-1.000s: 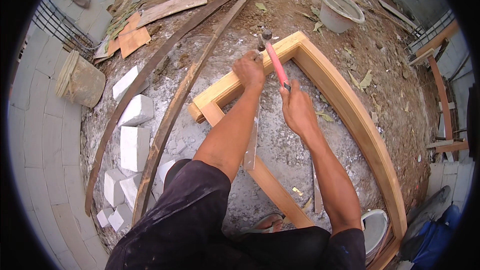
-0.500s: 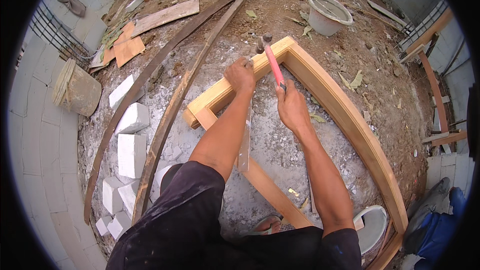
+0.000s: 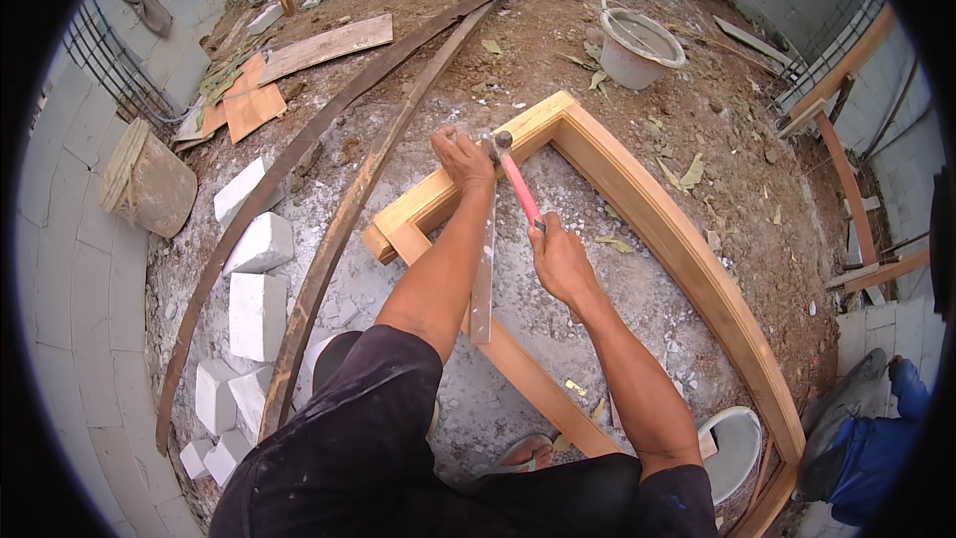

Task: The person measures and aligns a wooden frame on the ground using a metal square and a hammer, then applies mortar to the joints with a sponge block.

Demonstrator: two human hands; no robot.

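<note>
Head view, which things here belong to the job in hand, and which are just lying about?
Apparently in use:
pink-handled hammer, in the right hand
wooden frame, at the left hand

Seemingly lying about:
white blocks
left-side bucket
far bucket
long dark boards

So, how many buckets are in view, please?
3: a dirty bucket by the left wall, a white bucket beyond the wooden frame, and a grey bucket near the right sleeve. Others may be hidden.
</note>
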